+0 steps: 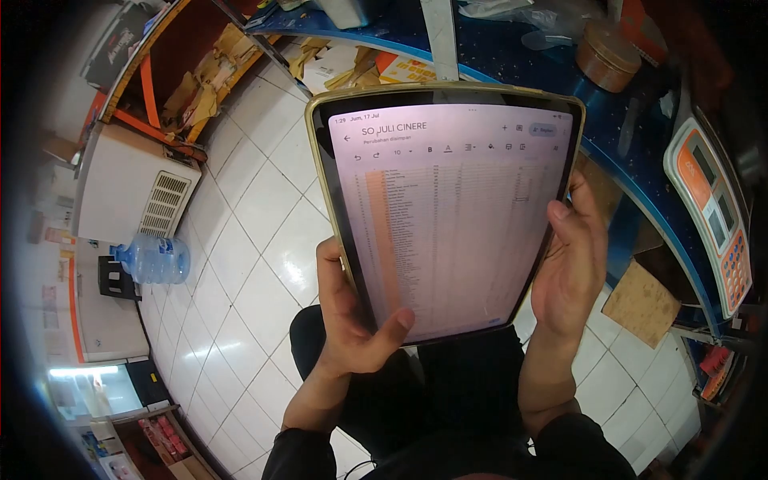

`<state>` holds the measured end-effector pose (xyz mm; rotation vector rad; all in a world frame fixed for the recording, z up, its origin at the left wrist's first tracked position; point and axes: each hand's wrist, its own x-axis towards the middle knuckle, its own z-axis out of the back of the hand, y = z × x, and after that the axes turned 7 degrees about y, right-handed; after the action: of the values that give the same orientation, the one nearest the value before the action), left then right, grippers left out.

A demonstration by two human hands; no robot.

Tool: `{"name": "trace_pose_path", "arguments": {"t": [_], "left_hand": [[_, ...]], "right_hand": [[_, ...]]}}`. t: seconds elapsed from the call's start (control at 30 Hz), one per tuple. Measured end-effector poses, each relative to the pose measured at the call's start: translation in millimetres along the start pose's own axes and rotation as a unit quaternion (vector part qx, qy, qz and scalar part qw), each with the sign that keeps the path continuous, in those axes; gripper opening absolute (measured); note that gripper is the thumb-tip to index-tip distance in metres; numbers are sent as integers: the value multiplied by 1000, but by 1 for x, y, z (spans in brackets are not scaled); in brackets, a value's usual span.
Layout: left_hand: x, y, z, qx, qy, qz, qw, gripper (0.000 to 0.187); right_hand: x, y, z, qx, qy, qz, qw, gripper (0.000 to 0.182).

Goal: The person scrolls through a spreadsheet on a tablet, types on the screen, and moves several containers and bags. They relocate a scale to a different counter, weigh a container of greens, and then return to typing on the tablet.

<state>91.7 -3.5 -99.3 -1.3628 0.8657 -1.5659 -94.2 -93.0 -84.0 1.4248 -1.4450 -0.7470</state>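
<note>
A tablet (464,240) in a yellowish case is held up over my lap, its screen lit with a spreadsheet titled "SO JULI CINERE". My left hand (356,320) grips the lower left edge, thumb on the front near the bottom corner and the other fingers partly behind it. Along the right edge my right hand (572,256) is closed on the case, with the thumb at the screen's border. The fingers behind the tablet are hidden. My dark-clothed legs (472,384) show below it.
A blue counter (528,68) curves behind the tablet, bearing a round brown container (608,56) and a scale with orange keys (712,216). Cardboard (642,302) lies at lower right. On the white tiled floor (248,232), a large water bottle (160,259) lies sideways near a white appliance (132,184).
</note>
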Motion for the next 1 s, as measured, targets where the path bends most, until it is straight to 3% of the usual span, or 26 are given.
{"name": "trace_pose_path", "arguments": {"t": [0.1, 0.17, 0.23, 0.27, 0.33, 0.37, 0.47, 0.53, 0.7, 0.77, 0.8, 0.87, 1.0], "left_hand": [[3, -2, 2, 4, 2, 2, 1000, 59], [5, -12, 1, -41, -58, 88, 994, 62], [4, -9, 6, -66, -75, 104, 990, 64], [4, -8, 9, -90, -84, 105, 987, 66], [7, -11, 6, -64, -138, 114, 982, 67], [7, -10, 8, -57, -155, 101, 981, 66], [5, -9, 11, -51, -178, 115, 976, 68], [5, -6, 12, -41, -185, 111, 975, 79], [5, -9, 12, -39, -203, 126, 970, 79], [3, -9, 12, -42, -182, 129, 974, 78], [3, -9, 13, -43, -181, 129, 974, 78], [2, -7, 13, -30, -173, 103, 979, 78], [1, -5, 13, -24, -159, 101, 982, 81]], "right_hand": [[0, 2, -4, 4, 24, 0, 1000, 55], [-3, -1, -2, 15, 44, -9, 999, 63], [-4, -8, 7, -114, 207, 21, 971, 88], [-7, -11, 7, -112, 213, 15, 971, 88], [-14, -16, 8, -108, 268, -60, 955, 110], [-13, -23, 12, -183, 284, -42, 940, 121], [-15, -23, 4, -171, 271, -51, 946, 123], [-16, -25, 3, -184, 263, -64, 945, 123], [-15, -24, 5, -182, 274, -58, 943, 120], [-16, -29, 6, -136, 284, -4, 949, 104], [-17, -29, 6, -137, 282, -4, 949, 104], [-18, -28, 4, -47, 244, -31, 968, 86], [-18, -25, 1, -48, 234, -4, 971, 72]]}}
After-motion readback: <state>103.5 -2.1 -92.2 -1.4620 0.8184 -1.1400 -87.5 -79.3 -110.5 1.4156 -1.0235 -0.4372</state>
